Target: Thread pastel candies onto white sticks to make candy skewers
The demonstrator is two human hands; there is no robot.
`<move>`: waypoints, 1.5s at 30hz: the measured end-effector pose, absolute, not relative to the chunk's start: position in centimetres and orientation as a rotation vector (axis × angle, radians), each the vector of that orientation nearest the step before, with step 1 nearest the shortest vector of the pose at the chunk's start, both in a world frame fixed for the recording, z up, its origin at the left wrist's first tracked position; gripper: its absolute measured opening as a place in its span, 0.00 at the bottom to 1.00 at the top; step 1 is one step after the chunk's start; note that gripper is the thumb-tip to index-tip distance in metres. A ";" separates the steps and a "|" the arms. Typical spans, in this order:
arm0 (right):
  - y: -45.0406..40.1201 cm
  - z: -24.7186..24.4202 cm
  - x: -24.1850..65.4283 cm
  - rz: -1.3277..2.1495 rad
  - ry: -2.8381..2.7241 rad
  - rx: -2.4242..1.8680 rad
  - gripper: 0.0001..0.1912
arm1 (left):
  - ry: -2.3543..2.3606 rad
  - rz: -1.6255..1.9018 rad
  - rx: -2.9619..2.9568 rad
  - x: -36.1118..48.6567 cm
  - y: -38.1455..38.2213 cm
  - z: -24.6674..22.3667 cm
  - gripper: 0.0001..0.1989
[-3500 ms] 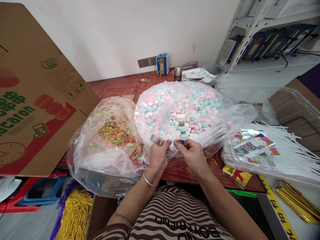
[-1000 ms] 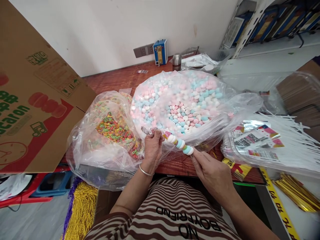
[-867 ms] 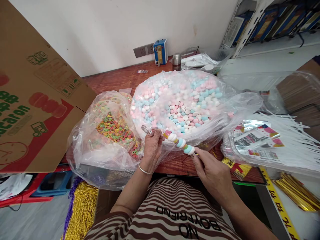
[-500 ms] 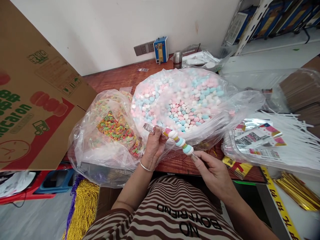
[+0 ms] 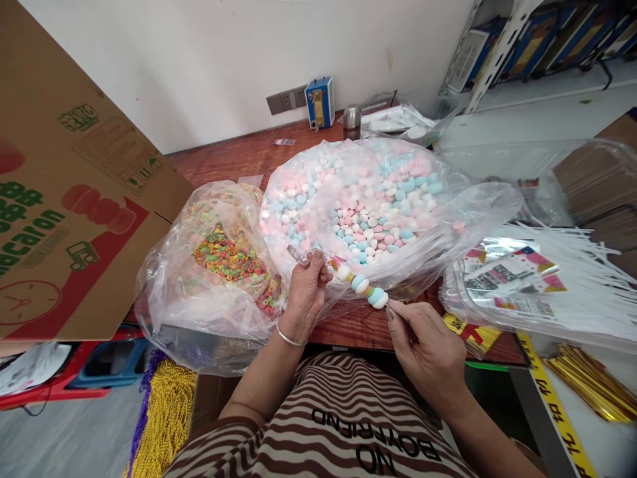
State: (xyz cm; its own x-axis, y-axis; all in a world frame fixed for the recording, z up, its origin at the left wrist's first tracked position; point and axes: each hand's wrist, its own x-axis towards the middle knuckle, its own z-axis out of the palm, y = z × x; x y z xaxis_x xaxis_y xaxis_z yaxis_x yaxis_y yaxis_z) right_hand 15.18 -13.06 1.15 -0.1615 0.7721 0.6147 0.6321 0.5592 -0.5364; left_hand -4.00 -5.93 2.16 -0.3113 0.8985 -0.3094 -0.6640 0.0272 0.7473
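Observation:
A candy skewer (image 5: 367, 290) of white and pale blue marshmallows with small coloured rings between them slants over the table's front edge. My left hand (image 5: 306, 289) is closed at its upper end, pinching a clear printed plastic bag (image 5: 297, 253). Pink and yellow print shows around the topmost pieces; how far the bag covers the skewer I cannot tell. The thumb and fingers of my right hand (image 5: 428, 342) pinch the lower end, just below the last white marshmallow; the stick is mostly hidden there. Behind lie a big bag of marshmallows (image 5: 368, 229) and a bag of coloured ring cereal (image 5: 231, 255).
A cardboard box (image 5: 74, 199) stands at the left. On the right, a clear plastic tray (image 5: 455, 299) holds white sticks (image 5: 582, 279) and printed bags (image 5: 517, 275). Gold twist ties (image 5: 592, 382) lie at lower right. A metal flask (image 5: 352, 121) and blue device (image 5: 320, 103) stand behind.
My right hand and the skewer's lower end have shifted slightly right and down. The left hand keeps its pinch, its fingers a little more curled.

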 end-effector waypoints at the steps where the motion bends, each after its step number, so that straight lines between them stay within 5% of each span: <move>1: -13.1 1.2 15.2 0.218 -1.849 -1.145 0.09 | 1.013 1.606 0.310 -4.0 -5.9 2.1 0.23; 7: -13.0 1.5 15.3 0.604 -1.670 -1.183 0.06 | 0.935 1.582 0.285 -4.1 -6.0 1.4 0.26; 20: -12.7 1.0 15.6 1.137 -1.406 -1.286 0.18 | 0.847 1.602 0.386 -3.6 -6.0 1.4 0.19; 28: -13.0 0.4 13.8 0.668 -1.518 -1.264 0.09 | 0.770 1.619 0.250 -2.5 -5.4 2.9 0.09; 45: -12.7 -2.4 13.3 -0.195 -1.918 -1.115 0.05 | 0.741 1.550 0.203 -2.2 -5.3 3.4 0.13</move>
